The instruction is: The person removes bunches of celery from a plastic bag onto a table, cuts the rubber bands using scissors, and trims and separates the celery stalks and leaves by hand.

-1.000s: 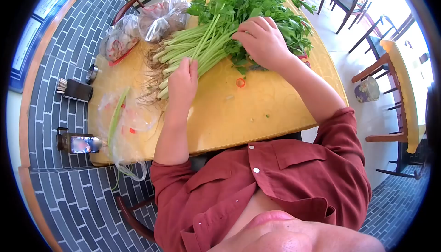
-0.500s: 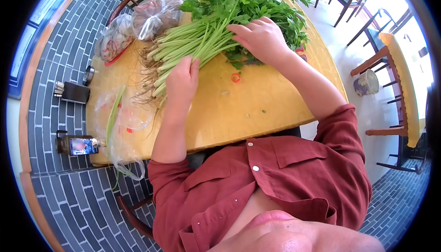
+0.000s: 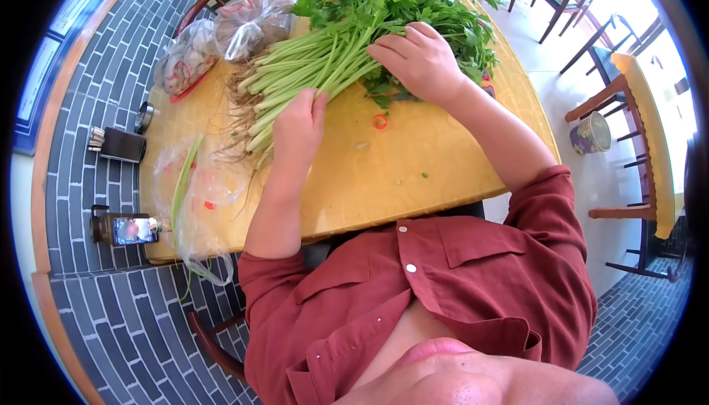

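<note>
A large heap of leafy green stalks (image 3: 317, 62), celery-like, lies across the far half of the yellow table (image 3: 354, 183), roots to the left and leaves to the right. My left hand (image 3: 297, 124) is closed on stalks at the near edge of the heap, close to the root ends. Over the border between stems and leaves is my right hand (image 3: 419, 64), its fingers curled on the greens; the fingertips are partly hidden among them. A red ring (image 3: 380, 121) lies on the table just below the leaves.
Two filled plastic bags (image 3: 253, 25) stand at the far left, one on a red plate. Nearer me at the left are a clear plastic bag (image 3: 203, 217) with a loose green stalk, a black holder (image 3: 122, 145) and a phone (image 3: 136, 230). Chairs and another table are at right.
My right hand has shifted slightly left along the heap and its fingers have curled in more. My left hand remains closed near the root ends. The whole view has shifted slightly.
</note>
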The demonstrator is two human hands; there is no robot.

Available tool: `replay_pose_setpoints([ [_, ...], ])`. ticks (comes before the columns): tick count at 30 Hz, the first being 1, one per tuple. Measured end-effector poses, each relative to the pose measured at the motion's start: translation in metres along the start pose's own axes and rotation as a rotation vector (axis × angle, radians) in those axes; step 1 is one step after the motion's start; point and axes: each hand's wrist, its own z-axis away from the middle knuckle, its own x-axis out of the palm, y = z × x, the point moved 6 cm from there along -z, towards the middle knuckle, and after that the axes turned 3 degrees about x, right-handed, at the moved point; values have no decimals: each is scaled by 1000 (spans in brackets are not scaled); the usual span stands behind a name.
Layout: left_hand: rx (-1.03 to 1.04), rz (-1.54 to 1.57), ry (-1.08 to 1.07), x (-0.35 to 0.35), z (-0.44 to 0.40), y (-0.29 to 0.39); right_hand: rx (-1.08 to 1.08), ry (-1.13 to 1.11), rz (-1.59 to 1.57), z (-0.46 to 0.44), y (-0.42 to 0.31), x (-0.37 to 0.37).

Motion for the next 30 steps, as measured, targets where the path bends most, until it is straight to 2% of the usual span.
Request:
replay_pose_setpoints([
  [4,-52,7,-47,2,1,-2,-45,74,28,-1,-1,-3],
  [19,-37,-15,-16,0,0,1,-23,42,-18,3,-1,2],
  [22,19,-63,-31,0,0,6,13,35,-6,2,1,5],
  [25,38,-69,-29,1,0,15,247,78,-117,1,13,8],
  [28,69,-104,-28,2,2,18,324,57,-90,1,19,8],
  [30,51,-131,-33,-2,2,15,497,57,-19,4,49,7],
])
